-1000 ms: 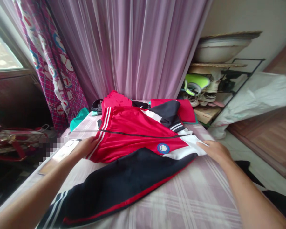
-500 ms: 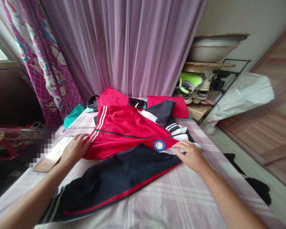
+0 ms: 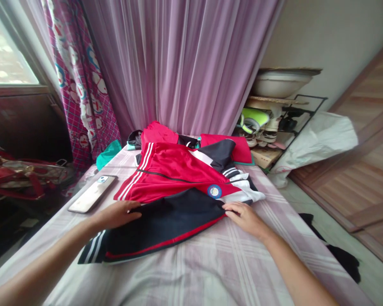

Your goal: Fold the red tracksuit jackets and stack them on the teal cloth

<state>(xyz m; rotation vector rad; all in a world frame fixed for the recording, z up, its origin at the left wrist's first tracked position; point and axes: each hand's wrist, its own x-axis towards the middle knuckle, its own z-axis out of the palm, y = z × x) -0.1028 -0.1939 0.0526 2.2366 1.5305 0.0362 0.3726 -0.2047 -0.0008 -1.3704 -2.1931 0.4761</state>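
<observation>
A red and black zip-up track jacket (image 3: 175, 170) with white stripes and a round blue-rimmed badge lies spread out. Its black sleeve (image 3: 175, 216), edged with a red strip, slants across the near side. My left hand (image 3: 119, 214) rests at the sleeve's upper edge near the striped hem, thumb and fingers apart over the cloth. At the sleeve's shoulder end, below the badge, my right hand (image 3: 242, 217) pinches the fabric between thumb and fingers. The far sleeve (image 3: 220, 153) is bent back over the jacket's other side.
A phone (image 3: 94, 194) lies left of the jacket on the checked bed cover (image 3: 204, 267). Folded red clothes (image 3: 207, 140) and a teal cloth (image 3: 109, 155) sit at the far end. A shoe rack (image 3: 271, 123) and white sack (image 3: 319, 140) stand right.
My left hand has left the striped hem and come nearer, onto the black sleeve. My right hand has shifted left and now pinches the sleeve's shoulder end. The camera view has turned slightly.
</observation>
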